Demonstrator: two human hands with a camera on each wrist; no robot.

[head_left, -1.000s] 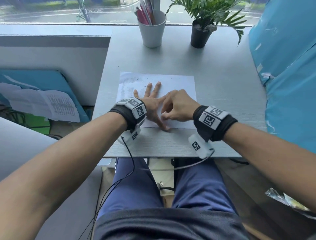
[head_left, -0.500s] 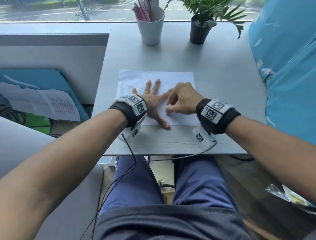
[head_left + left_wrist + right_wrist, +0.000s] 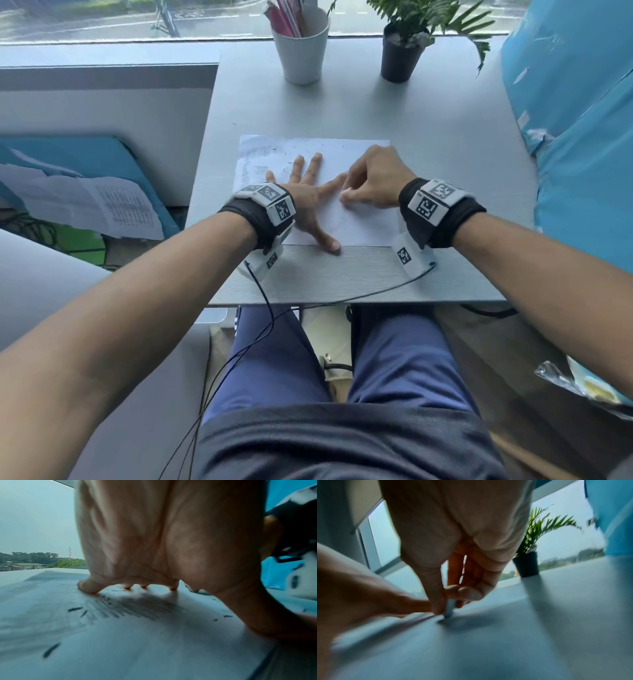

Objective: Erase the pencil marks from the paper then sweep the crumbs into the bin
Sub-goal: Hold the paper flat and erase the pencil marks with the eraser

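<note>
A white sheet of paper [image 3: 363, 222] lies on the grey table [image 3: 428, 123], with pencil marks [image 3: 257, 168] on its left part. My left hand [image 3: 308, 192] is spread flat on the sheet and presses it down. In the left wrist view the pencil marks [image 3: 130, 608] and dark eraser crumbs [image 3: 51, 649] lie under and before the left hand [image 3: 154, 547]. My right hand [image 3: 370, 181] is over the sheet's right half and pinches a small eraser [image 3: 450, 608], whose tip touches the paper [image 3: 488, 642]. The eraser is hidden in the head view. No bin is visible.
A white cup [image 3: 301, 51] with pens and a potted plant [image 3: 407, 51] stand at the table's far edge. Blue plastic sheeting [image 3: 582, 137] borders the right side. Printed papers [image 3: 89, 202] lie on a blue surface to the left. Cables [image 3: 260, 329] hang over my lap.
My right hand has slid to the right and slightly away across the sheet, apart from the left hand. The left hand has stayed spread on the paper.
</note>
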